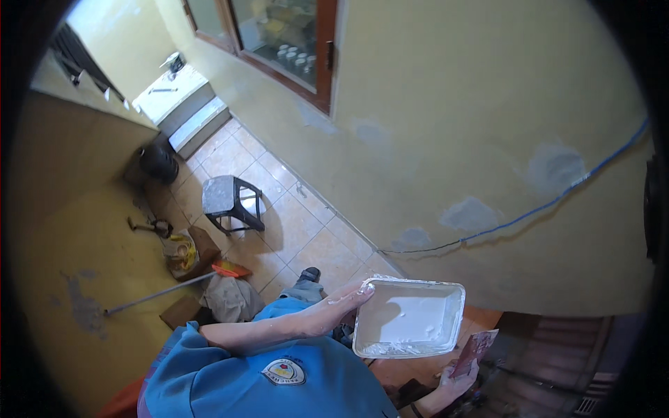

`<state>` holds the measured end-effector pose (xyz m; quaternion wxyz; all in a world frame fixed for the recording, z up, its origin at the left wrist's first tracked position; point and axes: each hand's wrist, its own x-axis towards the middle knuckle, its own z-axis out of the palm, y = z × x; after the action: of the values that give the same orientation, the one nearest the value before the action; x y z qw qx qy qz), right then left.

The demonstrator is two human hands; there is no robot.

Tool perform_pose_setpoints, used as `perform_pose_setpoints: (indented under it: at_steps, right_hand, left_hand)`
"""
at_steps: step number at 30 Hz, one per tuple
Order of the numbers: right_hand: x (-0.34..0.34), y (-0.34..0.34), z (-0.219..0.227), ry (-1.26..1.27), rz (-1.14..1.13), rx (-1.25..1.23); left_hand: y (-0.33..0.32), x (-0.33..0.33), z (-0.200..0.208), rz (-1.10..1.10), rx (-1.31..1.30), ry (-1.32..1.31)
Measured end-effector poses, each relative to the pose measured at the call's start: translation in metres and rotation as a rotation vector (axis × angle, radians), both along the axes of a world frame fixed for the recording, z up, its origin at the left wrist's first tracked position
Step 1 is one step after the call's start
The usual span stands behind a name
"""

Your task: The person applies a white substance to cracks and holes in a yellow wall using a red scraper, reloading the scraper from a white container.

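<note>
My left hand (354,299) grips the near-left edge of a white rectangular tub (460,310), its thumb over the rim and smeared with white. Inside the tub lies smooth white paste (408,322), with rougher smears along the lower wall. My right hand (454,387), lower and to the right of the tub, is closed around a flat reddish spreader (478,348) marked with white residue. The spreader points upward and stays apart from the tub. The fingers under the tub are hidden.
A yellowish wall with pale patches (470,214) and a blue cable (550,203) runs along the right. A stool (220,195) stands on the tiled floor. Left of it are a cardboard box (202,252), a long pole (160,292) and cloth (233,299). Steps (198,125) rise behind.
</note>
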<state>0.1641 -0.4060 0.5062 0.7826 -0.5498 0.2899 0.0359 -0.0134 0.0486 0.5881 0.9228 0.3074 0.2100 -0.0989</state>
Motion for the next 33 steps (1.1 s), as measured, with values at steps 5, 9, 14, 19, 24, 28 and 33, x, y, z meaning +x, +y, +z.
perform_pose_setpoints:
  at_steps: [5,9,14,19,24,28,33]
  right_hand:
    - [-0.014,0.023,0.021,-0.828,0.453,-1.074]
    - [-0.014,0.067,0.060,-0.090,0.111,-0.225]
    - [-0.042,0.142,0.103,-0.003,0.035,-0.104]
    - [-0.045,0.172,0.089,-0.117,0.117,-0.144]
    - [-0.041,0.169,0.097,-0.088,0.154,0.031]
    - [-0.051,0.171,0.130,-0.168,0.096,0.163]
    - [-0.080,0.108,0.125,-0.190,-0.170,0.259]
  left_hand:
    - [0.005,-0.041,0.002,-0.007,0.050,-0.032]
    - [0.022,-0.077,0.011,0.085,0.040,-0.075]
    - [0.039,-0.111,0.001,0.128,0.095,-0.089]
    - [0.059,-0.112,-0.007,0.121,0.087,-0.087]
    - [0.060,-0.087,-0.007,-0.004,0.078,-0.118]
    - [0.065,-0.082,-0.006,0.180,-0.035,-0.069]
    - [0.034,-0.048,0.012,0.108,0.098,0.000]
